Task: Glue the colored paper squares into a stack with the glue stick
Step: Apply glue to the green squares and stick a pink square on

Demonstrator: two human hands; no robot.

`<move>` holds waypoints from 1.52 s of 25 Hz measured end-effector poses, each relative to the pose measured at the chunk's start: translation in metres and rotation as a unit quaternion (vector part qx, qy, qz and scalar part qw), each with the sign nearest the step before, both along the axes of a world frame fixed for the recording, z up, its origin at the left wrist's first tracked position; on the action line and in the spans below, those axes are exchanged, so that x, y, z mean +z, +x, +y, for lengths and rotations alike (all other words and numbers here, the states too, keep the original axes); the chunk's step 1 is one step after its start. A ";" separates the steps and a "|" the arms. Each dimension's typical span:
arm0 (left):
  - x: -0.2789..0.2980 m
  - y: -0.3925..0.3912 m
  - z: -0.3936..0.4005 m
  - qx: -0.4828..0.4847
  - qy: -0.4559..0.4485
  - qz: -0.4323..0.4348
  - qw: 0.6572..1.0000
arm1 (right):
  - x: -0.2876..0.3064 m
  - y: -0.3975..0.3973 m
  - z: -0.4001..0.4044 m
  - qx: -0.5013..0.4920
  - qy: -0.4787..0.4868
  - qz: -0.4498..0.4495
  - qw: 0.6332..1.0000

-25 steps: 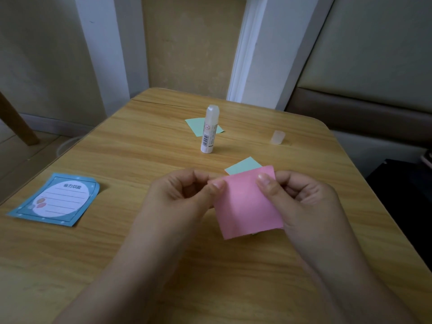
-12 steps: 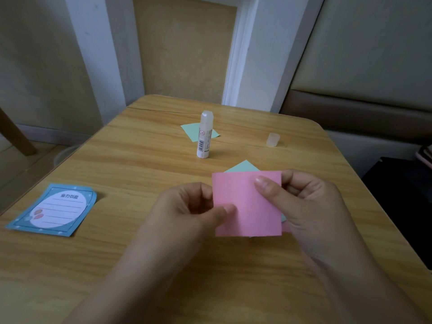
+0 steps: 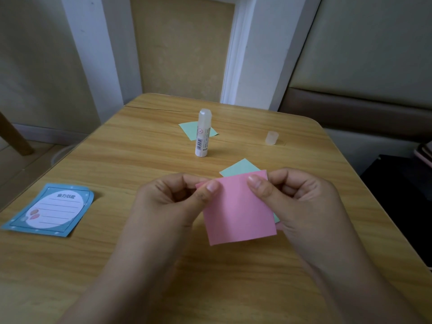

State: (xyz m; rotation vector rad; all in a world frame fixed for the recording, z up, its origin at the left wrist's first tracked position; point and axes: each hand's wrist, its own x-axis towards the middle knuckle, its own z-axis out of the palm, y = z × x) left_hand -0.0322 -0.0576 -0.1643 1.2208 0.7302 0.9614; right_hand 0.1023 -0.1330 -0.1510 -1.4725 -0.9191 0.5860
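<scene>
A pink paper square (image 3: pixel 237 211) is held above the wooden table (image 3: pixel 140 160). My left hand (image 3: pixel 173 202) pinches its upper left corner and my right hand (image 3: pixel 301 202) pinches its upper right corner. Under it lies a light green square (image 3: pixel 240 168), mostly hidden, with one corner showing behind the pink one. A white glue stick (image 3: pixel 203 134) stands upright and uncapped further back. Its clear cap (image 3: pixel 271 137) lies to the right. A second green square (image 3: pixel 189 129) lies behind the glue stick.
A blue memo pad (image 3: pixel 50 210) with a lined white oval lies at the table's left. A padded bench (image 3: pixel 362 108) runs along the right, and a dark bag (image 3: pixel 402 188) sits beside the table's right edge.
My left hand's pinch has shifted from the pink square's left edge up to its top left corner, and the square has tilted slightly. The glue stick and cap have not moved.
</scene>
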 end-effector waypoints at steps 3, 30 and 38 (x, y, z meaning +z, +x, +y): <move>0.000 0.000 -0.001 0.010 -0.003 0.002 1.000 | 0.001 0.000 0.000 -0.007 0.001 0.001 1.000; -0.004 0.001 0.003 -0.005 -0.060 -0.021 0.998 | -0.006 0.005 0.002 0.057 -0.053 0.031 0.996; 0.003 -0.004 0.000 -0.090 0.028 0.035 0.995 | 0.005 0.003 -0.006 0.122 -0.115 -0.075 0.983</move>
